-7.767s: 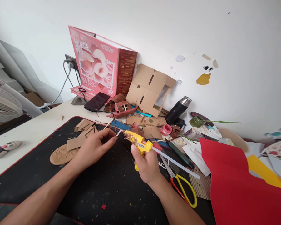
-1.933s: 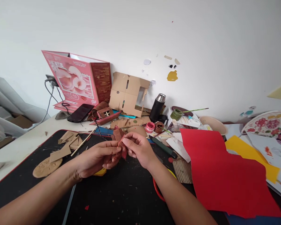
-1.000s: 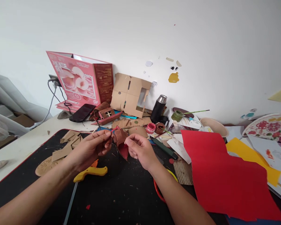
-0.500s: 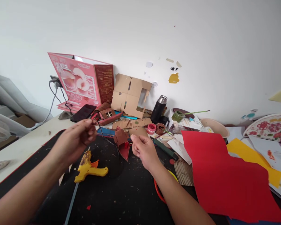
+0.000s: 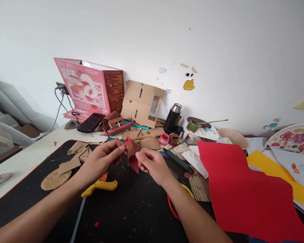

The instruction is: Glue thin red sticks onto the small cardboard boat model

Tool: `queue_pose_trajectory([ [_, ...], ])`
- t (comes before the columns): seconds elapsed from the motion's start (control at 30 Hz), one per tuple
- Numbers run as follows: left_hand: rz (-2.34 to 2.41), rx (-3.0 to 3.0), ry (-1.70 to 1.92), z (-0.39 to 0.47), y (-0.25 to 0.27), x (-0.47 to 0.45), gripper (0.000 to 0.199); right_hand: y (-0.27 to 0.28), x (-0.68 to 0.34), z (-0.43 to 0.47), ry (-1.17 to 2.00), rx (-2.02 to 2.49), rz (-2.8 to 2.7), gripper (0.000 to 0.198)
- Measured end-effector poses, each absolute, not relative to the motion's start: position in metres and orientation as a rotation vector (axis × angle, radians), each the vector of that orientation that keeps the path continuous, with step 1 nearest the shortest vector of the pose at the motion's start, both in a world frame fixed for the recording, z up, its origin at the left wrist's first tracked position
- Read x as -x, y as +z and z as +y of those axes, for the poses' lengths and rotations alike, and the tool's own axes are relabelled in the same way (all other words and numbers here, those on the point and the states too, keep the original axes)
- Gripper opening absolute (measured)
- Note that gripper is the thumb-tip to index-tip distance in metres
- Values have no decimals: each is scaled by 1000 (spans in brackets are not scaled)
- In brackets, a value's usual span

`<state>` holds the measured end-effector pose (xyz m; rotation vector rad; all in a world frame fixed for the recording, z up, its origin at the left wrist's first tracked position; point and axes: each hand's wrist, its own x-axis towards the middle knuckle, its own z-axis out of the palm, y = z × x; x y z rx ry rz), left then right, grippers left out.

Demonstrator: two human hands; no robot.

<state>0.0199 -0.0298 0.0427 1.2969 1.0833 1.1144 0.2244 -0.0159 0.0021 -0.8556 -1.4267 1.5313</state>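
My left hand (image 5: 106, 156) is closed in a pinch on a small red strip (image 5: 128, 141), which sticks up past the thumb. Close beside it, my right hand (image 5: 153, 163) is pinched too; whatever lies between its fingertips is hidden. Between and behind the hands stands a brown-red cardboard model (image 5: 133, 149), partly covered by the left fingers. A thin dark cord or wire hangs near the left fingertips. Below the left wrist lies a yellow glue gun (image 5: 101, 186), its rear end holding a long glue stick (image 5: 78, 219).
Cardboard scraps (image 5: 77, 153) and a round tan disc (image 5: 56, 179) lie left on the black mat (image 5: 131, 216). Red paper (image 5: 243, 189) covers the right side. Behind are a brown model boat (image 5: 118, 125), paint jars (image 5: 164, 139), a black flask (image 5: 172, 118) and a dark green cutter (image 5: 179, 161).
My left hand has moved right and down with the red strip, close to my right hand. This uncovers the cardboard scraps and disc on the left. My right hand has shifted slightly left.
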Motion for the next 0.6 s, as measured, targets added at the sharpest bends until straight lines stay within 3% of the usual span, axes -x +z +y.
queue_pose_trajectory([
  [0.13,1142,-1497,1127,-30,39,-18,27,-2,-222,-15,1556,848,-1392,45],
  [0.4,1258,-1921,1055,-30,27,-12,5,-1,-229,-12,1179,943,-1427,26],
  [0.6,1236,-2119,1074,-26,17,-8,7,-4,-231,-13,1142,971,-1479,19],
])
